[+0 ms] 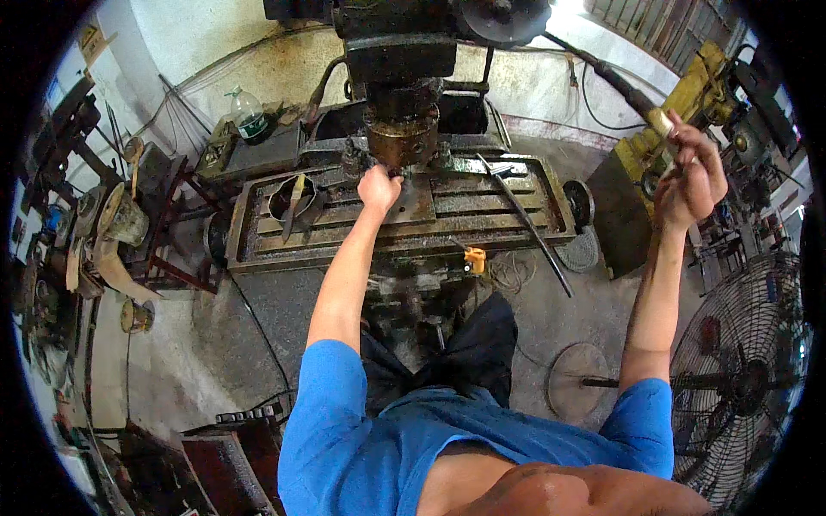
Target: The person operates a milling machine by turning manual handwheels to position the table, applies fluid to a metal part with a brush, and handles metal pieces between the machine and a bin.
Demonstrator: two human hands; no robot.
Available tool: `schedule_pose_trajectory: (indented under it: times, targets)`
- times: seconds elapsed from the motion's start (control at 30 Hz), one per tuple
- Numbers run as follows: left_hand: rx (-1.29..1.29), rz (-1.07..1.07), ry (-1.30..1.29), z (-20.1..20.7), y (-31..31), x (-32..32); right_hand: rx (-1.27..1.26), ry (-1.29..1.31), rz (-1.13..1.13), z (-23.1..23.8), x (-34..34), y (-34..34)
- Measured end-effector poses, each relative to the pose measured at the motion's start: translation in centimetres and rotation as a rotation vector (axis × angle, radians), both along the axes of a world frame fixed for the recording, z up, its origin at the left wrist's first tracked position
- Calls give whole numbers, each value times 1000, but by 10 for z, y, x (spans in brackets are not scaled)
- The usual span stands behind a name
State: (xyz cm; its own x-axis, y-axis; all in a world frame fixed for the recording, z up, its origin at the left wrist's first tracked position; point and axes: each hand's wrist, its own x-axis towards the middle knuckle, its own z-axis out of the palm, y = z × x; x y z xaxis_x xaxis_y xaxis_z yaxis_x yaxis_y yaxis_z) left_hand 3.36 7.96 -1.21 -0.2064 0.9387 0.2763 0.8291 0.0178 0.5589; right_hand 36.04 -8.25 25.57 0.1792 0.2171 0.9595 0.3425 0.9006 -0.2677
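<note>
My left hand (379,187) is closed at the machine table (495,225), just below the round, oily spindle head (402,138). Its fingers point away from me, and what they grip is hidden behind them. Up at the right, my right hand (691,181) has its curled fingers at the yellowish end of a long dark lever (626,89), which runs down from the machine's upper right. Left of my left hand, a dark round pot (280,205) stands on the table with a flat brush-like tool (295,206) across it. A long metal bar (527,222) lies slanted over the table's front edge.
A fan (744,378) stands close by my right arm. Yellow machinery (632,185) is beyond it. A handwheel (579,204) sits at the table's right end. A small orange object (474,258) is at the front edge. A large clear bottle (248,113) stands at the back left.
</note>
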Motion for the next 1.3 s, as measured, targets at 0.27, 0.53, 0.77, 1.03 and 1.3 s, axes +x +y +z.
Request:
schedule_pose_trajectory:
  times: [0.27,0.53,0.77,1.03,1.3]
  targets:
    - [-17,7,-1,0,2,1,56,-19,0,-34,5,4]
    - [-5,-24,-27,-4,4,-1,69,39,87,-46,2,1]
    - [40,-154,-37,19,-22,-25,72,39,119,-40,-2,3]
    - [312,212,378,43,-141,-143,53,146,153,-38,-4,-1]
    - [189,56,669,10,-121,-179,84,74,207,-30,1,4]
